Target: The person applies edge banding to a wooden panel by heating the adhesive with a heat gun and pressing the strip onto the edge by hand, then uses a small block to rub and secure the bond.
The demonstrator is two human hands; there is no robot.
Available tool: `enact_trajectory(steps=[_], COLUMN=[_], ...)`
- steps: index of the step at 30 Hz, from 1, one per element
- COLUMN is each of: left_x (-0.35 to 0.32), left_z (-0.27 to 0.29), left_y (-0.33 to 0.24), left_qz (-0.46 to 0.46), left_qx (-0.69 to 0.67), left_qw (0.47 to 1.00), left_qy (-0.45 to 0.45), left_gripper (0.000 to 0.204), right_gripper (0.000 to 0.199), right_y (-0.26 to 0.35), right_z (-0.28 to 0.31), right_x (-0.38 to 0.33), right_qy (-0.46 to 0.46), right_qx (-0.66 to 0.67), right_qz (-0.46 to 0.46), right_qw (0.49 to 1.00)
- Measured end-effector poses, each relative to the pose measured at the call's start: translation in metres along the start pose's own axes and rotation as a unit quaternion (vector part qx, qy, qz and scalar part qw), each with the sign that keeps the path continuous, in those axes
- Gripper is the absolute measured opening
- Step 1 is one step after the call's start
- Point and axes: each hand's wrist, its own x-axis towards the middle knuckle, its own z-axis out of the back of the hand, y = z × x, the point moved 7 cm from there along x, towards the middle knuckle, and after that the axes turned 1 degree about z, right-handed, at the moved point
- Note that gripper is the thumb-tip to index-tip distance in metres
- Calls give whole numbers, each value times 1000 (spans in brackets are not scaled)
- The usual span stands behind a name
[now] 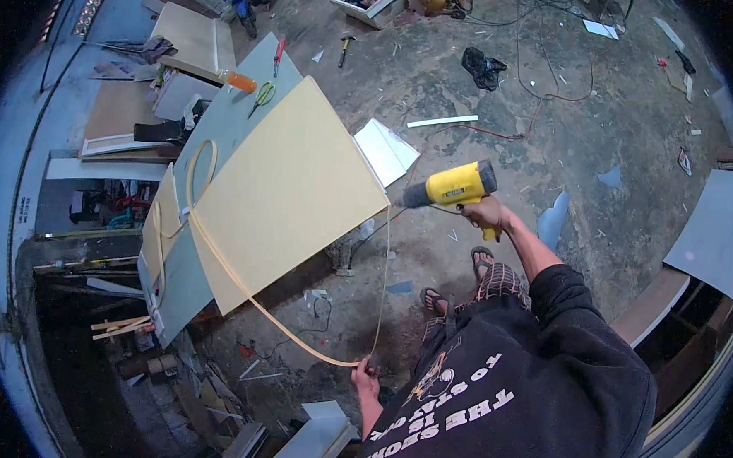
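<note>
My right hand (486, 215) grips the handle of a yellow heat gun (456, 185), its dark nozzle close to the near right corner of a cream-coloured board (295, 175). Lower down, my left hand (365, 377) pinches a long cream edge-banding strip (296, 339). From my fingers the strip loops back over the board to a coil on the left. Its other stretch runs up thinly toward the board's corner by the nozzle. Whether the strip touches the board's edge there is too small to tell.
The board lies on a grey-green worktop (182, 298) with scissors (263, 97), a red-handled tool (280, 52) and an orange bottle (241, 82). White sheets (385, 151), a hammer (344, 52), a black plastic bag (483, 68) and a cord (533, 126) lie on the floor.
</note>
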Motion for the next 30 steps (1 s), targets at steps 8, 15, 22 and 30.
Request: enact_trajectory(steps=[8, 15, 22, 30], left_x=[1, 0, 5, 8], left_z=[5, 1, 8, 6], left_y=[3, -2, -1, -2], left_qz=[-6, -7, 5, 0], left_qx=[-1, 14, 6, 5], left_qw=[1000, 1000, 999, 1000], left_qy=[-15, -1, -32, -7], left_gripper=[29, 25, 24, 27], right_gripper=[16, 17, 16, 22], right_y=[-3, -24, -30, -37], right_z=[1, -8, -4, 12], right_x=[3, -1, -5, -18], right_qy=[-18, 21, 28, 8], right_qx=[-8, 51, 95, 101], right_qz=[11, -10, -7, 15], right_qw=[1000, 998, 995, 995])
